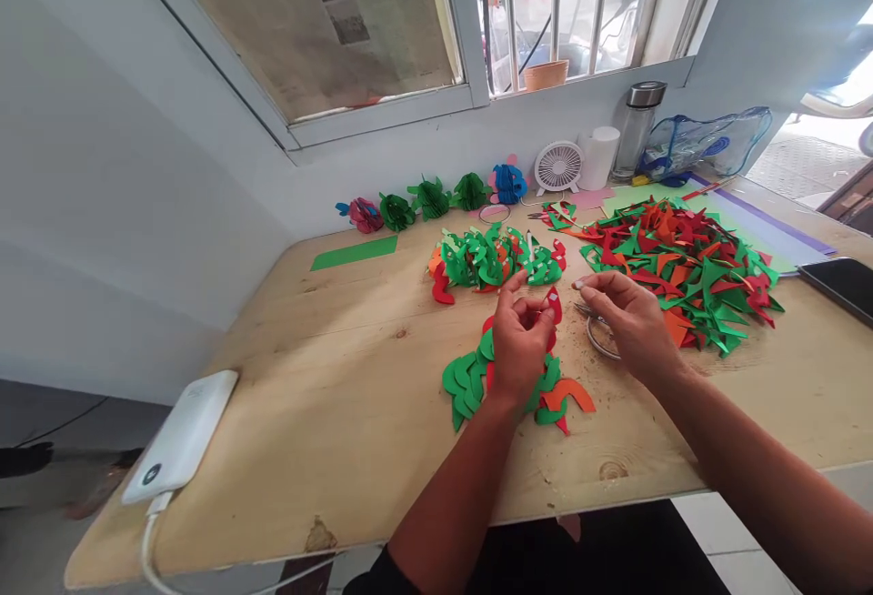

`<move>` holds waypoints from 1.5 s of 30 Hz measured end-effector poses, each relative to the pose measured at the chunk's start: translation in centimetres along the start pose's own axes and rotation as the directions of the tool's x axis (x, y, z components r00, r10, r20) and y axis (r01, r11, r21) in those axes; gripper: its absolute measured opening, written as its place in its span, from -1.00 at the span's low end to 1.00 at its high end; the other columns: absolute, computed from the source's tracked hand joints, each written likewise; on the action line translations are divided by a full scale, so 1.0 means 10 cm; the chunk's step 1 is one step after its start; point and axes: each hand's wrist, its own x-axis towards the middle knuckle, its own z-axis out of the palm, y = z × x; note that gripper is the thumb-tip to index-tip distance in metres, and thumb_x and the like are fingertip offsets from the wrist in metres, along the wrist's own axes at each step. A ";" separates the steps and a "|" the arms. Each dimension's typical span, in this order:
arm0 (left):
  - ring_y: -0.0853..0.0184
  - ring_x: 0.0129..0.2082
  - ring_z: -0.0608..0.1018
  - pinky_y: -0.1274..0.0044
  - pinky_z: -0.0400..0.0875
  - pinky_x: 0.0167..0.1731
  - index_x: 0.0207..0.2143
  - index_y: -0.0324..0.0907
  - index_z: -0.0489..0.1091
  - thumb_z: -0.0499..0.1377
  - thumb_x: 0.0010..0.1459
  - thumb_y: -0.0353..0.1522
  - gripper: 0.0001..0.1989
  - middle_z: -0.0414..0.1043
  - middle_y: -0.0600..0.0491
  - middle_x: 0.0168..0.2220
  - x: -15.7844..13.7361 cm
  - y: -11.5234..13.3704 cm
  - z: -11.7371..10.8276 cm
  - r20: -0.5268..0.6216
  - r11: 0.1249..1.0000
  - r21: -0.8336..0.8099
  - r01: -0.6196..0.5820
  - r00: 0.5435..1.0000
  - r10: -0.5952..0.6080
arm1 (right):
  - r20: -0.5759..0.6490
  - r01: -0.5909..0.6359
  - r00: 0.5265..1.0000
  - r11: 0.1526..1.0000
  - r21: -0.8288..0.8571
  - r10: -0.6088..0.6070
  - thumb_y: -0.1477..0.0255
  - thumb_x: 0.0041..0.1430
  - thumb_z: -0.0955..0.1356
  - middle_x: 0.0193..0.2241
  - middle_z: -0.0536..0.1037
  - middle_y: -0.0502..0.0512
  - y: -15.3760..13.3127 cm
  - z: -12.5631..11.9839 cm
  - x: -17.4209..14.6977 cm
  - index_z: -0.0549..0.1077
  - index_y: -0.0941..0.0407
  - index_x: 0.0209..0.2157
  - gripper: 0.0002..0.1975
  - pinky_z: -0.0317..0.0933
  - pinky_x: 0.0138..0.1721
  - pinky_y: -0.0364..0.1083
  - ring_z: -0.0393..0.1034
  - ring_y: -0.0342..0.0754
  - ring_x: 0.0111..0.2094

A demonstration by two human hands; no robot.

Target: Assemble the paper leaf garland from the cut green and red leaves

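Observation:
In the head view my left hand [522, 340] pinches a small red paper piece [555, 306] with a white square on it. Finger and thumb of my right hand [631, 317] are closed on a tiny pale piece [578, 285], a short gap away from the red one. Under the right hand shows a metal tool tip, and a white ring [603, 340] lies partly hidden there. Below my left hand is a pile of curved green paper pieces [467, 381], with an orange curved piece [571, 393] at its right. Beyond stands a cluster of green and red pieces [484, 257] bearing white squares.
A big heap of red, green and orange scraps [688, 267] lies at the right, near a phone [842, 286]. Along the wall are folded paper figures [431, 198], a small fan [559, 166] and a bottle [636, 136]. A white power bank [181, 436] sits at the left edge.

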 end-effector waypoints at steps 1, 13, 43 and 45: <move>0.47 -0.50 0.43 0.65 0.34 -0.52 0.13 -0.11 0.14 0.24 0.00 -0.39 -0.37 0.41 0.13 -0.44 0.00 0.01 0.00 -0.015 1.000 -0.022 0.004 1.000 -0.005 | 0.026 -0.013 1.000 1.000 -0.003 0.013 0.23 0.01 0.39 -0.37 0.46 0.03 0.01 0.01 -0.01 0.41 0.08 -0.36 -0.77 0.17 -0.35 -0.12 0.31 -0.12 -0.36; 0.42 -0.41 0.52 0.58 0.41 -0.35 0.09 -0.12 0.20 0.24 -0.03 -0.43 -0.41 0.48 0.07 -0.35 -0.01 0.01 0.03 0.006 0.999 -0.050 0.008 1.000 -0.008 | 0.105 0.014 0.994 0.995 -0.102 -0.003 0.32 -0.01 0.36 -0.51 0.39 -0.05 0.09 0.07 -0.01 0.30 0.08 -0.09 -0.60 0.11 -0.44 -0.12 0.26 -0.14 -0.48; 0.45 -0.50 0.47 0.59 0.42 -0.47 0.04 -0.17 0.27 0.32 -0.15 -0.40 -0.37 0.42 0.13 -0.48 -0.02 0.03 0.02 0.118 0.971 -0.106 0.214 0.973 -0.201 | 0.008 -0.036 0.999 0.999 0.009 0.036 0.26 -0.07 0.41 -0.53 0.37 -0.07 0.01 0.01 0.03 0.28 0.11 -0.05 -0.47 0.04 -0.53 -0.16 0.20 -0.18 -0.53; 0.45 -0.51 0.46 0.60 0.41 -0.47 0.01 -0.18 0.29 0.33 -0.16 -0.39 -0.39 0.42 0.13 -0.48 -0.02 0.03 0.02 0.090 0.970 -0.110 0.216 0.974 -0.206 | 0.006 -0.040 0.999 0.999 0.011 0.040 0.25 -0.07 0.41 -0.52 0.39 -0.06 0.00 0.01 0.03 0.30 0.11 -0.07 -0.49 0.07 -0.52 -0.15 0.22 -0.17 -0.52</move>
